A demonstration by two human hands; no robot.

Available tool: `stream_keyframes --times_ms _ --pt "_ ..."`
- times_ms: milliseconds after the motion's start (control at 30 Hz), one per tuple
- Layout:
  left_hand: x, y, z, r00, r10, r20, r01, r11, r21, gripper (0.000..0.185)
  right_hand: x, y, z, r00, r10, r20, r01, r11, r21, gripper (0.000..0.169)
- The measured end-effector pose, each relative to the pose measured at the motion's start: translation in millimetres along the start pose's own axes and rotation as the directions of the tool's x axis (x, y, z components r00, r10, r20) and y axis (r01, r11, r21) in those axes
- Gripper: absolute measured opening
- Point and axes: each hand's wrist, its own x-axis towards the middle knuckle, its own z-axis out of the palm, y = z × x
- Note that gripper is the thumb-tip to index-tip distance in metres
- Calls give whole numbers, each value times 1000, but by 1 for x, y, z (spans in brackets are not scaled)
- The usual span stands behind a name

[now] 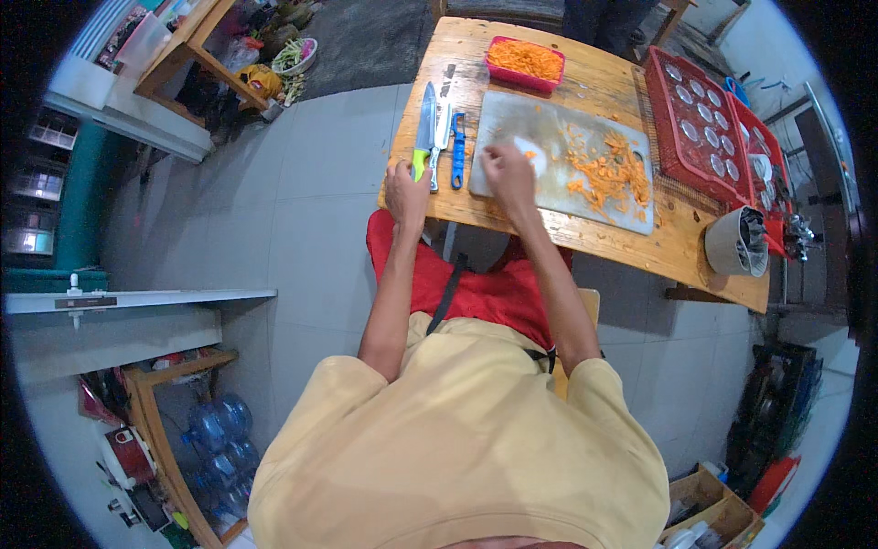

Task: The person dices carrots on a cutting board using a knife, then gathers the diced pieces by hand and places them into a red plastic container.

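Note:
My left hand (pixel 407 192) is at the table's near left edge, its fingers and thumb around the lime-green handle of a kitchen knife (pixel 428 113). A second knife with a patterned handle (pixel 434 161) lies close along its right side, then a blue peeler (pixel 458 154). My right hand (pixel 511 175), blurred with its fingers curled, is over the left part of a worn chopping board (pixel 549 195). Beside its fingertips is a white patch or sheet (pixel 535 163) with an orange bit on it. Orange peelings and end pieces, apparently carrot (pixel 610 171), cover the board's right half.
A pink tub of orange shreds (pixel 525 62) stands at the wooden table's (pixel 607 82) far side. Red plastic crates (pixel 696 127) with round clear-topped containers are at the right. A grey bin (pixel 734 240) stands at the right corner. Another person's dark-clothed legs (pixel 603 24) are beyond the table.

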Motion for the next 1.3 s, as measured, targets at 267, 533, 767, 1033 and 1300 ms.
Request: stream_keyframes --times_ms 267,533,767,1033,1300 --pt "14 -18 0 999 -12 -31 10 998 -66 49 5 -74 70 952 177 249 -146 980 -138 28" --pt "7 -11 -8 998 -28 -53 30 999 27 45 16 -70 84 969 160 190 -130 978 -164 30" --pt "-10 7 -18 932 212 -295 -266 951 -159 25 12 -55 31 951 303 55 -305 952 26 39" --pt "-35 83 67 749 659 -71 -659 728 -190 31 -61 14 -75 878 471 83 -477 857 195 28" --pt "-47 101 89 770 638 -2 -638 770 3 34 -62 13 -90 956 292 26 -290 954 -82 30"
